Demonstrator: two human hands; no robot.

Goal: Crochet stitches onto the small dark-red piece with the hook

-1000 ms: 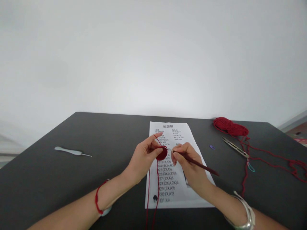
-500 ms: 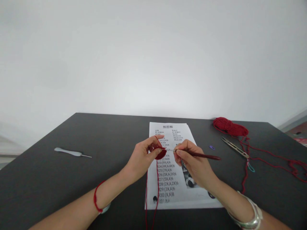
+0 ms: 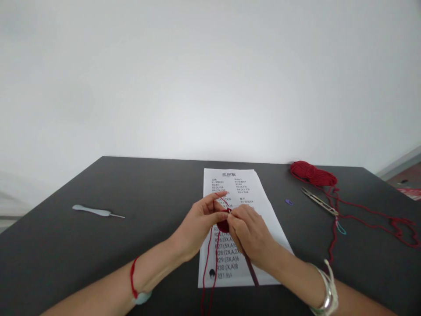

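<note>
The one view comes from the camera on my head, facing forward and down across the tabletop to the pale wall. It sits close enough that both my forearms enter from the bottom edge, my hands below centre.

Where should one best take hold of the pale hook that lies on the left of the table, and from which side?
Pinch the pale hook mid-handle, probably best from above, with fingers on its two long sides: it lies flat, and the thick handle offers more grip than the thin shaft pointing right.
</note>
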